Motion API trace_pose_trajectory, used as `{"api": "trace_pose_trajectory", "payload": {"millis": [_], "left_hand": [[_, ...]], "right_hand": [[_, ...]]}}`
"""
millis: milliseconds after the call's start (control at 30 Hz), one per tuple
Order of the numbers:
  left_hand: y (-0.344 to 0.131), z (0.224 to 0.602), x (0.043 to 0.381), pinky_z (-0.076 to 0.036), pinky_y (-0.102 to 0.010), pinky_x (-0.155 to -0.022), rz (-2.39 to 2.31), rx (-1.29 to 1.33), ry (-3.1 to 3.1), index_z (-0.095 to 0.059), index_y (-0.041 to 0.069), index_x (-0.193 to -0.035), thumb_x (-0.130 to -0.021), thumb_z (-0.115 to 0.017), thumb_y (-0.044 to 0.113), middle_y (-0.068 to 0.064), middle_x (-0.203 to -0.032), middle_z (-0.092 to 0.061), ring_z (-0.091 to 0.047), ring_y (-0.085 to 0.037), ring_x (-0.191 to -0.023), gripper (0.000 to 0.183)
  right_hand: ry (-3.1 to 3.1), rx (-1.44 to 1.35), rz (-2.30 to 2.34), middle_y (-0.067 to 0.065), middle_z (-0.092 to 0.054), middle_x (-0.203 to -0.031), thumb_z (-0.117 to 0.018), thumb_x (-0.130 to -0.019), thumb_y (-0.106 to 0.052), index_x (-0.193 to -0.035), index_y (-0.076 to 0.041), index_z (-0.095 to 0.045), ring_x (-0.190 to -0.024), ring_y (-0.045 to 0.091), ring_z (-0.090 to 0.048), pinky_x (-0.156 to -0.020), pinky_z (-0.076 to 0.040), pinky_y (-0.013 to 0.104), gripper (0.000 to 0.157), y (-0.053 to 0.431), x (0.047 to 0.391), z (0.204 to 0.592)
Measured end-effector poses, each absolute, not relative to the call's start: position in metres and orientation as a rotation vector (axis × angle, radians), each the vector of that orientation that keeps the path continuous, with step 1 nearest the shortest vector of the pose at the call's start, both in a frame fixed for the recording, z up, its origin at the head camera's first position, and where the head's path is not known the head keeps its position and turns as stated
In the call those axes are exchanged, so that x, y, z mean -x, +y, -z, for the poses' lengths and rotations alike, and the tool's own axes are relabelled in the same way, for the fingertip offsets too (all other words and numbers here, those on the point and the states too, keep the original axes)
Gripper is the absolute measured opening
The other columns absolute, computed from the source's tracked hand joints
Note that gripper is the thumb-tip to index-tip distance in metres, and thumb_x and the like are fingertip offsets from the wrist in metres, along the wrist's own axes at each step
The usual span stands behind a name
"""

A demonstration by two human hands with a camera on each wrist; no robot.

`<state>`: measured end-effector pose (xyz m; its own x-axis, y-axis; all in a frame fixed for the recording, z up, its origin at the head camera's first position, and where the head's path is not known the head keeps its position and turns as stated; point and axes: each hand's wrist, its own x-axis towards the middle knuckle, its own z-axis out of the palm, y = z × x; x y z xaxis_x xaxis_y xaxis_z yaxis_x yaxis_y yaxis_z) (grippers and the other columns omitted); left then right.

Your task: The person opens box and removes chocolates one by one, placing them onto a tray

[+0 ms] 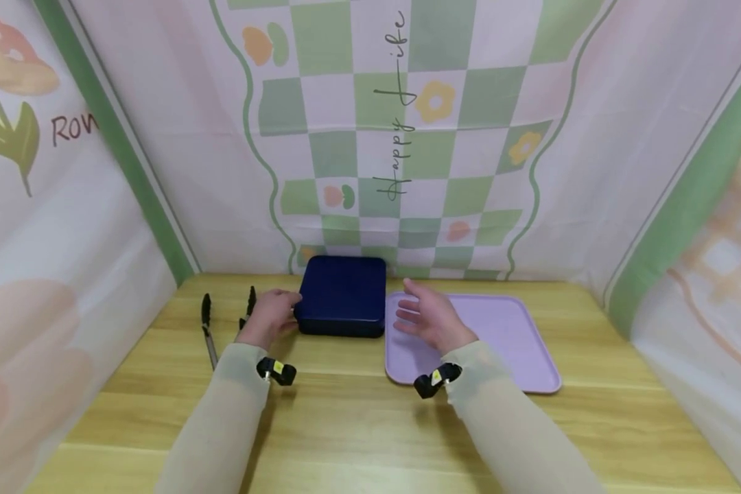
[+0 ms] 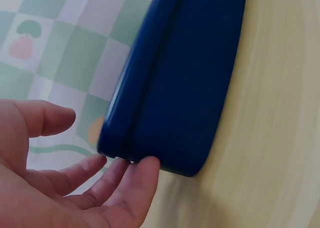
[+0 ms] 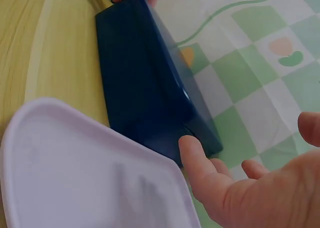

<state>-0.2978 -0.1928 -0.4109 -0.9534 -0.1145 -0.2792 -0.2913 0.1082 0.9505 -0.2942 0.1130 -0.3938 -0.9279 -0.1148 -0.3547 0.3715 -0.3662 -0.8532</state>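
A dark blue rectangular box point(image 1: 342, 291) with rounded corners lies flat near the back of the table, and a seam like a lid's runs along its side in the left wrist view. At its left side is my left hand point(image 1: 272, 315); the fingertips point(image 2: 148, 164) touch the box and the thumb stands off it. My right hand point(image 1: 432, 319) hovers over the lilac tray point(image 1: 494, 329), fingers extended toward the box's right side. In the right wrist view one fingertip point(image 3: 188, 143) overlaps the box's edge; whether it touches, I cannot tell.
Tongs with black tips point(image 1: 206, 310) lie left of the box, partly hidden by my left hand and sleeve. The tray sits right beside the box. A patterned cloth point(image 1: 377, 137) hangs behind the wooden table point(image 1: 346, 425), with more cloth at both sides.
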Motion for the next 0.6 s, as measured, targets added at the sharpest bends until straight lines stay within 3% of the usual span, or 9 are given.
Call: {"api": "trace_pose_trajectory", "payload": {"millis": [233,433,600], "left_hand": [[-0.192,0.417,0.304,-0.049,-0.044,-0.094,-1.983,0.461,2.257,-0.048,-0.004,-0.143,-0.101,-0.055,0.02,-0.018,-0.135,-0.051,-0.055,-0.027,-0.1,0.048],[-0.19,0.417,0.306,-0.051,-0.041,-0.082,-1.951,0.503,2.306,-0.055,-0.002,-0.137,-0.101,-0.057,0.02,-0.016,-0.123,-0.057,-0.057,-0.021,-0.076,0.043],[-0.189,0.416,0.304,-0.05,-0.042,-0.088,-1.934,0.505,2.321,-0.054,-0.004,-0.138,-0.1,-0.055,0.014,-0.02,-0.136,-0.054,-0.057,-0.025,-0.095,0.042]], "right_hand": [[1.611,-0.354,2.341,0.033,-0.034,-0.147,-0.061,-0.101,-0.025,-0.153,0.001,-0.029,-0.132,0.046,-0.04,-0.098,-0.046,0.053,0.067,0.098,0.299,0.4],[1.63,-0.389,2.333,0.033,-0.037,-0.145,-0.059,-0.1,-0.014,-0.152,0.002,-0.029,-0.123,0.041,-0.048,-0.094,-0.05,0.048,0.062,0.09,0.303,0.407],[1.667,-0.422,2.319,0.027,-0.048,-0.132,-0.062,-0.096,-0.008,-0.138,0.005,-0.046,-0.107,0.031,-0.054,-0.092,-0.052,0.046,0.046,0.085,0.305,0.409]]}}
